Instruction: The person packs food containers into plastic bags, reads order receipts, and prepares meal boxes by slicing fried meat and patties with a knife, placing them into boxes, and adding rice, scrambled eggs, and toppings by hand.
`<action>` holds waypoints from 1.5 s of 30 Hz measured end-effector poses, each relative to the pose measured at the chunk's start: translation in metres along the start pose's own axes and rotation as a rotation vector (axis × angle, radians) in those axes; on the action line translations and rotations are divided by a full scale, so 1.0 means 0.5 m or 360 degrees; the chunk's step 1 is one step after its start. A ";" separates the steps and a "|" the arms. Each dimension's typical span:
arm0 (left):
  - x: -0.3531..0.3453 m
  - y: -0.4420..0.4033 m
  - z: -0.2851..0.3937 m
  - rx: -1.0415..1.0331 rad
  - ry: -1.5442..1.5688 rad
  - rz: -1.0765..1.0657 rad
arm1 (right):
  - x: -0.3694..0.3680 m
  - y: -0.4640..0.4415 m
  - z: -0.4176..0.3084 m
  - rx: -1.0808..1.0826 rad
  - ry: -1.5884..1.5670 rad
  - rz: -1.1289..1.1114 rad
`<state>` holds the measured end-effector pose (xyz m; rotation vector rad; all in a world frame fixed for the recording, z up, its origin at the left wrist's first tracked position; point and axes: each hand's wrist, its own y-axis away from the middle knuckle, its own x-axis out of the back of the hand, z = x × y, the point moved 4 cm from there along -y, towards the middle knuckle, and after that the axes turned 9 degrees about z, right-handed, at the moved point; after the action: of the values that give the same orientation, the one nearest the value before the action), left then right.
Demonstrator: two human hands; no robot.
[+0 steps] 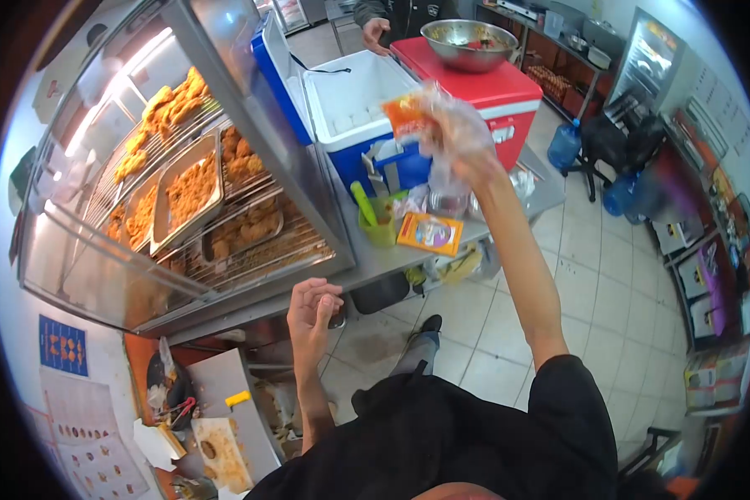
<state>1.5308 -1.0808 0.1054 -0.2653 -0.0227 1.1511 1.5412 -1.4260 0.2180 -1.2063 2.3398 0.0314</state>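
My right hand (473,160) is raised over the front of the blue cooler (367,162), closed on a crumpled clear plastic bag (454,125) with an orange part (408,115). Motion blur hides what the bag holds. My left hand (312,312) hangs with loosely bent fingers near the counter's front edge, holding nothing. Below the right hand, a green container (379,227) with a bright green handle sticking up stands on the metal counter. An orange and white packet (430,233) lies beside it. The cooler's lid (282,83) stands up, showing its white inside.
A heated glass case (250,108) with trays of fried food stands at left. Behind, a metal bowl (468,46) rests on a red cooler (508,92). Another person's hand (376,35) is beyond the coolers. A blue water jug (564,144) stands on the tiled floor.
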 end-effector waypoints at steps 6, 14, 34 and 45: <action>-0.149 -0.290 0.027 -0.0653 -0.0447 0.0305 | -0.042 -0.613 0.100 0.0395 -0.0470 -0.0290; -0.219 -0.646 0.117 -0.1260 -0.0902 0.1296 | -0.094 -0.990 0.231 -0.0212 -0.1124 -0.1890; -0.351 -0.746 0.106 -0.1237 -0.1019 0.0846 | -0.229 -0.327 -0.133 0.0794 0.0214 0.0454; -0.211 -0.103 -0.218 -0.0309 -0.0465 -0.0865 | -0.183 0.055 -0.021 0.0718 0.0212 -0.0312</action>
<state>1.5505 -1.2171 0.0237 -0.2406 -0.4410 0.6364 1.5596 -1.3427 0.2619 -1.2213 2.1601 -0.6261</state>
